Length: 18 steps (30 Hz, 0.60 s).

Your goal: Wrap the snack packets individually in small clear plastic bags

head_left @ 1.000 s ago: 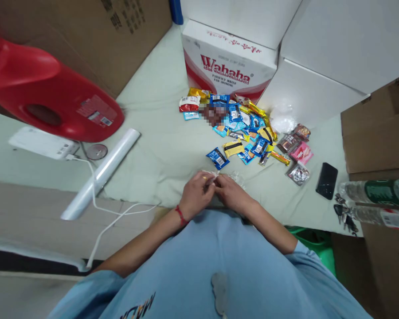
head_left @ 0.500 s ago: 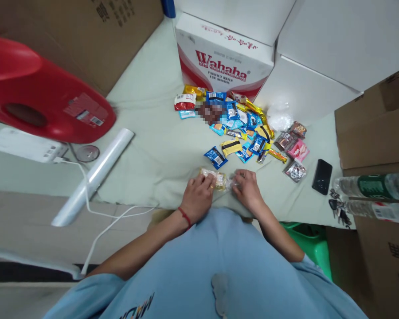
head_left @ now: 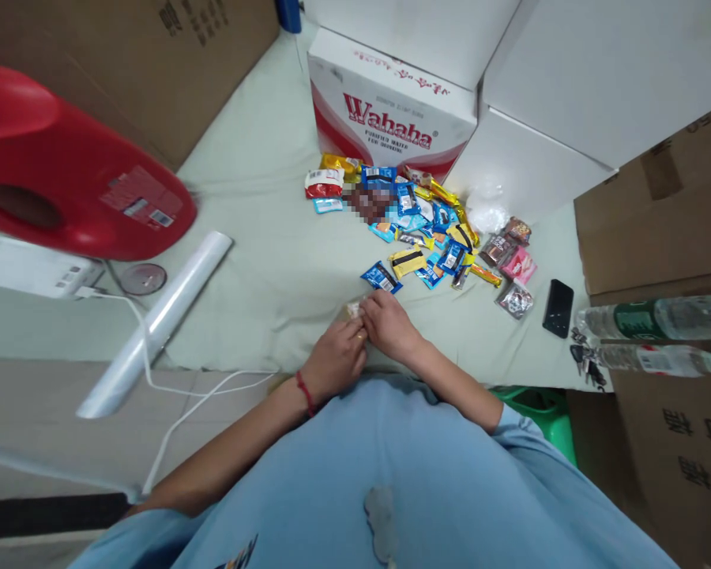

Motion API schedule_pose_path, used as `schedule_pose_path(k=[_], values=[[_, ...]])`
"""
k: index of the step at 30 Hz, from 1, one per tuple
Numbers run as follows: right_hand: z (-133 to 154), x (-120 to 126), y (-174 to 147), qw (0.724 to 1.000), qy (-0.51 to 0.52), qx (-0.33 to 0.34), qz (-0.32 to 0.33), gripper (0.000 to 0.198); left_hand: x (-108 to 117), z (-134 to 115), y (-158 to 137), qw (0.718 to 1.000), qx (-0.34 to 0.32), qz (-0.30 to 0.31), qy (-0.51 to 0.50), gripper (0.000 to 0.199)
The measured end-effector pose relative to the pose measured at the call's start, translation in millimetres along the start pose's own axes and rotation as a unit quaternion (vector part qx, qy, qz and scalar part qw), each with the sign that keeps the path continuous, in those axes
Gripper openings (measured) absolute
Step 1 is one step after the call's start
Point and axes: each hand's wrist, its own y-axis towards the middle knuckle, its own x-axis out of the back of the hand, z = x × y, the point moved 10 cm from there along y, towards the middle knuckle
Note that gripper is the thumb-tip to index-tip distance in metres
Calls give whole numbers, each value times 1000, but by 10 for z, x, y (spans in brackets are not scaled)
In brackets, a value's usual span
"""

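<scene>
Close to the table's near edge, both hands meet over a small clear-and-yellow snack packet [head_left: 353,309]. My left hand [head_left: 336,352], with a red cord on its wrist, has its fingers curled round the packet. Beside it, my right hand [head_left: 391,325] pinches at the packet's right side, its fingertips touching the left ones. Most of the packet is hidden under the fingers. Just beyond the hands lie a dark blue snack packet [head_left: 381,277] and a yellow packet with a dark stripe [head_left: 408,261].
A pile of wrapped snacks [head_left: 444,216] lies before the Wahaha carton [head_left: 391,111]. To the right are a phone [head_left: 558,308], keys [head_left: 586,359] and plastic bottles [head_left: 657,318]. A red jug [head_left: 88,174], a roll of clear film [head_left: 159,320] and a white cable [head_left: 148,348] occupy the left.
My right hand has moved left to meet my left hand, and the fingers now cover most of the packet. The whole view has shifted slightly.
</scene>
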Motion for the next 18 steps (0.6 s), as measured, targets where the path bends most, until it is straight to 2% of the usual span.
schedule_pose_path(k=[3,7,10,12,15,18], values=[[119,-4,-123,998,-28,46,-13,31,184,189,-281,994,42,-72,-66,31],[96,-129,-172,996,-75,38,-4,50,294,400,-535,975,126,-129,-127,29],[27,-131,-133,997,-66,16,-22,40,339,423,-540,965,154,-151,-148,29],[-46,-2,-150,998,-28,11,-58,36,357,396,-491,964,154,-156,-152,29],[-390,385,-332,987,71,-14,-146,38,361,374,-437,964,154,-157,-152,29],[-1164,818,-711,952,152,-107,-241,40,322,393,-426,964,161,-151,-147,29]])
